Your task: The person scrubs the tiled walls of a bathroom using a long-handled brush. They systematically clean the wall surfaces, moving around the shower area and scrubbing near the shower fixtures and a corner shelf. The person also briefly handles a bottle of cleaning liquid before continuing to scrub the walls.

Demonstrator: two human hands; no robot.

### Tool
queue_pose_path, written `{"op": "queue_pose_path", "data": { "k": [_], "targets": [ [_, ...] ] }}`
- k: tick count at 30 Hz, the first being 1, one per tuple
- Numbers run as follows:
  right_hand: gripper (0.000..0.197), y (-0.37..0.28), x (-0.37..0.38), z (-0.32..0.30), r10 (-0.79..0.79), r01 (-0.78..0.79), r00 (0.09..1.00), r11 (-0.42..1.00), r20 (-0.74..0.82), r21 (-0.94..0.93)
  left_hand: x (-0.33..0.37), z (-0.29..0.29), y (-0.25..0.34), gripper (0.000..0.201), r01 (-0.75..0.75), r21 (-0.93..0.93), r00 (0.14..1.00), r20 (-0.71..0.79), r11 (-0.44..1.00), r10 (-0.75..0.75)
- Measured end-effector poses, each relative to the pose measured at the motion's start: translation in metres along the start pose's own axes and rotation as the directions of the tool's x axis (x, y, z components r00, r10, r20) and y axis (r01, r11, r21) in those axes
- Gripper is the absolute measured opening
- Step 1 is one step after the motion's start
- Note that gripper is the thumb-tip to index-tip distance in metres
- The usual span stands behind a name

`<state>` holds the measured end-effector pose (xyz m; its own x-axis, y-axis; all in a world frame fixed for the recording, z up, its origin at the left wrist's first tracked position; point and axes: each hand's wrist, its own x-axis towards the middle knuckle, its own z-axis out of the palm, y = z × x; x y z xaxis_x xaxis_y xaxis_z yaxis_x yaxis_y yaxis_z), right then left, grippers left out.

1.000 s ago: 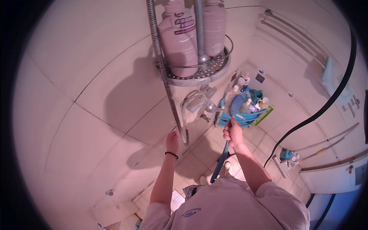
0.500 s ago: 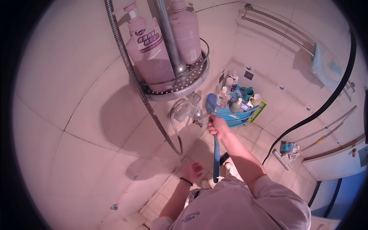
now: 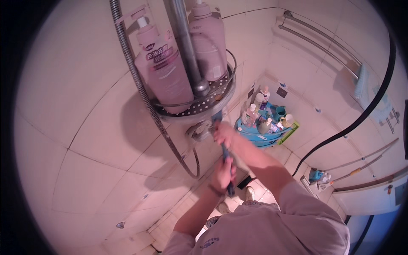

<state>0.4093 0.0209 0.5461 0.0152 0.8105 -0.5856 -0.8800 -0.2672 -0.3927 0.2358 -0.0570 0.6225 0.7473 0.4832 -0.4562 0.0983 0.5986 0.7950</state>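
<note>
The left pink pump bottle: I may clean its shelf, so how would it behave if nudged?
The bottle looks tall for its base, so a push near its pump could tip it. The wire rail around the shelf probably helps stop its base sliding off. It looks big, so may be heavy; its fill level doesn't show.

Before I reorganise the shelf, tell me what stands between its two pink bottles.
In the head view, a metal pole stands between the left pink bottle and the right pink bottle.
</note>
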Motion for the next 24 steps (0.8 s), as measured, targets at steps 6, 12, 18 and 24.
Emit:
{"op": "queue_pose_path", "data": {
  "k": [6,12,18,24],
  "targets": [
    [0.025,0.03,-0.018,0.012,-0.095,0.082,0.963,0.995,-0.253,-0.058,-0.007,-0.022,-0.007,0.019,0.119,0.212,0.992,-0.075,0.97,-0.105],
    [0.033,-0.027,-0.007,-0.01,0.058,-0.056,0.998,0.978,-0.006,0.203,0.035,0.005,0.004,0.02,-0.134,0.574,0.986,-0.002,0.808,0.165],
    [0.037,0.002,0.004,0.024,-0.138,0.151,0.987,0.969,-0.081,0.196,-0.051,-0.014,0.02,0.023,0.146,-0.47,0.988,0.022,0.87,-0.154],
    [0.033,-0.038,0.055,0.014,-0.263,0.272,0.962,0.949,-0.078,0.156,-0.015,-0.019,0.056,0.03,-0.132,-0.345,0.986,-0.145,0.929,0.086]
  ]
}}
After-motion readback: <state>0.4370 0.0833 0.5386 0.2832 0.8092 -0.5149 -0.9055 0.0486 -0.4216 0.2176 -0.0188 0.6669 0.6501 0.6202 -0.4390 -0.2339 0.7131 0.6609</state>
